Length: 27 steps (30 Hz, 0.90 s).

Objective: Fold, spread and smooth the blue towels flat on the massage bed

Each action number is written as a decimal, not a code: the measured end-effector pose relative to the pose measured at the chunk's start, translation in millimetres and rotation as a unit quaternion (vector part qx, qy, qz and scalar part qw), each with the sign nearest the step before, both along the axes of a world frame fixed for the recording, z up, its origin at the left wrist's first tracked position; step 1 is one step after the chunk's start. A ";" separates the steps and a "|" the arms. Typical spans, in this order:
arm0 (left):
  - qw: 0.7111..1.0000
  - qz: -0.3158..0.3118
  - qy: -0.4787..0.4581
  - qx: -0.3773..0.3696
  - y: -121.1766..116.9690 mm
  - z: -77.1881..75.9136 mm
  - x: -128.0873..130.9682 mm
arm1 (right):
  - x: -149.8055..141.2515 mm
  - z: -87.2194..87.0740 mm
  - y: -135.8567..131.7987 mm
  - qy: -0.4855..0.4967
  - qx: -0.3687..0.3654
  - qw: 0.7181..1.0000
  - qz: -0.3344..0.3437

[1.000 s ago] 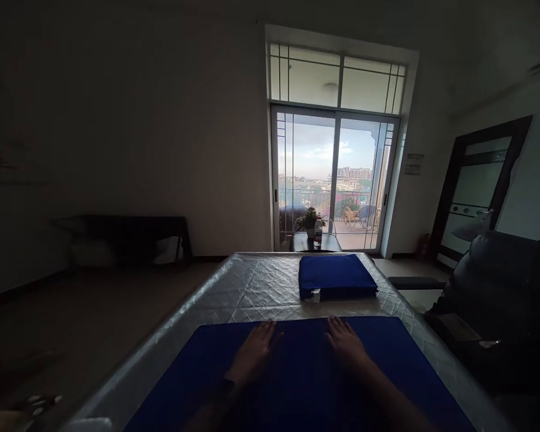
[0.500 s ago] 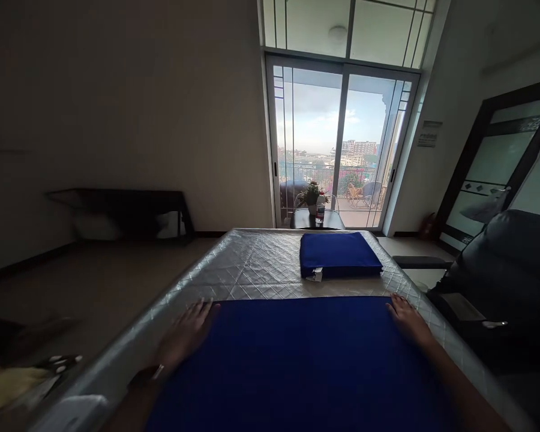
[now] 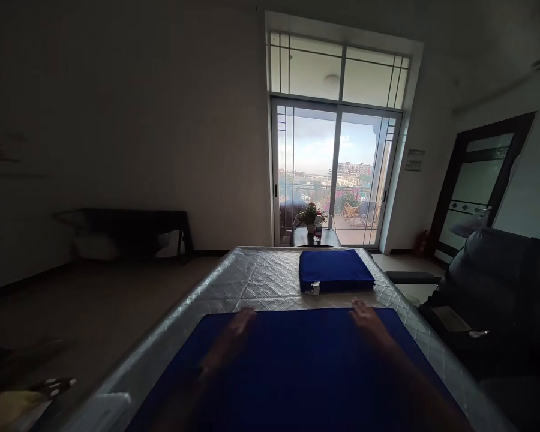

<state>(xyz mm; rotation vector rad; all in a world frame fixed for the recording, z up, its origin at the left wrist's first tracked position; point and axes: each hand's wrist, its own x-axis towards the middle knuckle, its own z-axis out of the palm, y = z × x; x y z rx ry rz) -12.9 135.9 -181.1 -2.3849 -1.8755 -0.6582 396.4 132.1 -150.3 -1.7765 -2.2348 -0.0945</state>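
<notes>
A large dark-blue cloth (image 3: 306, 366) lies flat over the near part of a table with a silver quilted cover (image 3: 256, 273). My left hand (image 3: 239, 325) is over the cloth's far edge, left of the middle, fingers stretched forward and slightly blurred. At the same edge, farther right, my right hand (image 3: 366, 318) rests with its fingers extended. Neither hand grips anything that I can see. Just beyond my right hand sits a folded blue cloth stack (image 3: 335, 270), a small white tag at its front edge.
Past the table's far end, a small dark table (image 3: 301, 238) carries a potted plant (image 3: 310, 219) and a bottle (image 3: 318, 228) before glass sliding doors (image 3: 306, 180). A dark armchair (image 3: 499, 288) stands at right. A clear plastic item (image 3: 103, 411) lies at the near left.
Both hands have moved inward along the cloth's far edge from its two corners, now closer together. The view has tilted up a little. The folded stack stays in place.
</notes>
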 end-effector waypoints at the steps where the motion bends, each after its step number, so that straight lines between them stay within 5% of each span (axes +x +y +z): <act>1: 0.999 -0.039 0.011 -0.011 -2.5 -1.0 25.9 | -18.9 -1.5 -0.6 0.001 -0.012 1.000 0.019; 6: 0.987 -0.145 0.050 -0.045 -11.8 -20.6 120.6 | -100.6 -26.4 -14.8 0.041 -0.084 0.988 0.119; 10: 0.988 -0.140 0.048 -0.047 -15.2 -27.8 129.2 | -115.8 -40.6 -24.0 0.065 -0.114 0.983 0.125; 15: 0.988 -0.136 0.053 -0.040 -12.8 -27.4 120.8 | -110.4 -36.9 -23.8 0.058 -0.126 0.985 0.107; 19: 0.993 -0.072 0.056 -0.076 -15.3 -30.2 82.9 | -75.0 -36.1 -19.3 0.020 -0.123 0.992 0.033; 24: 0.993 0.060 0.079 -0.068 -28.7 -41.0 -31.4 | 41.9 -47.0 -10.2 -0.070 -0.116 0.989 -0.065; 27: 0.992 0.084 0.093 -0.024 -36.5 -47.9 -85.3 | 104.2 -58.4 -3.3 -0.075 -0.105 0.982 -0.135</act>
